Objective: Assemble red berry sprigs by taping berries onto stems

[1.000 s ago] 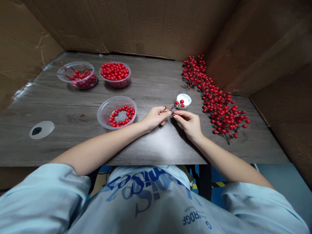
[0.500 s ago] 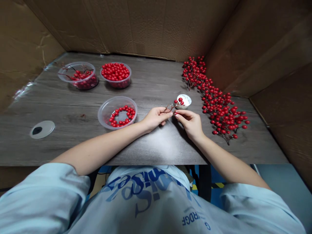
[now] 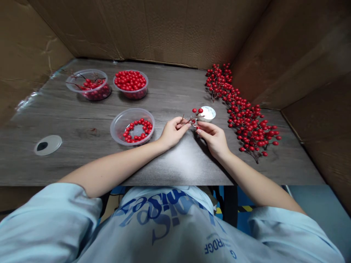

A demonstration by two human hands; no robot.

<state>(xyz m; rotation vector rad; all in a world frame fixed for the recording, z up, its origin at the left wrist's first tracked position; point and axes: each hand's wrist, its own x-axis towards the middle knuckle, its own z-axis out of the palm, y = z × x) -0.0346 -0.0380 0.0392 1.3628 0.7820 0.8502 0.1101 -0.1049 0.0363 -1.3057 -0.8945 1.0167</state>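
Between the fingers of my left hand (image 3: 175, 131) is a thin brown artificial berry sprig (image 3: 189, 120) with a few red berries near its tips. My right hand (image 3: 215, 137) is pinched around a single red berry (image 3: 197, 129), close beside the sprig; whether this berry is joined to a twig I cannot make out. Just behind my fingertips stands a small cup of white paste (image 3: 208, 113). Left of my left hand, a clear plastic bowl (image 3: 116, 135) holds a loop of red berries (image 3: 131, 138).
At the back left, one clear tub (image 3: 71, 87) contains twigs and berries, and another is heaped with loose red berries (image 3: 130, 80). Many finished-looking berry sprigs (image 3: 246, 117) lie along the right. A pale round disc (image 3: 48, 145) lies at left. Cardboard walls (image 3: 164, 33) surround the table.
The sprig in my left hand has turned, its berries now pointing up and more to the left. My right fingers have shifted slightly, and the pinched berry sits a little lower.
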